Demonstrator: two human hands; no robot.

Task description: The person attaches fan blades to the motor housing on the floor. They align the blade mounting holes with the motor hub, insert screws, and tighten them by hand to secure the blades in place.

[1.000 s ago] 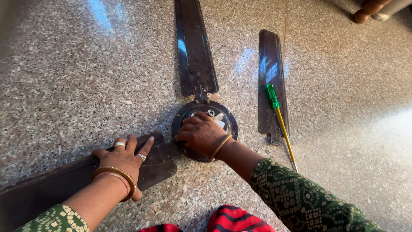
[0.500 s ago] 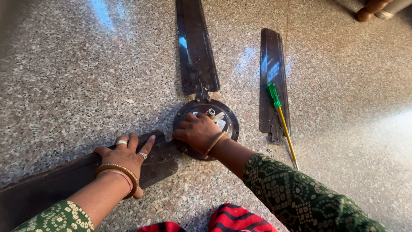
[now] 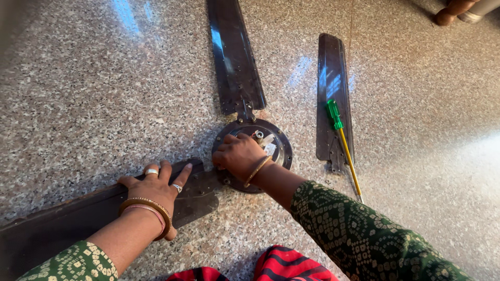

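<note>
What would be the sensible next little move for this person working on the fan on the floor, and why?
Probably reach the right hand over for the screwdriver. That hand rests bare on the round motor hub, the left hand presses flat on the attached blade, and the tool lies idle across the loose blade.

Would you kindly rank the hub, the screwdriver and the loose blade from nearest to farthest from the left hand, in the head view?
From the left hand:
1. Hub, just to its right, under the right hand.
2. Loose blade, lying apart farther right.
3. Screwdriver, on that blade's right edge; nearly level with the blade, a close call.
</note>
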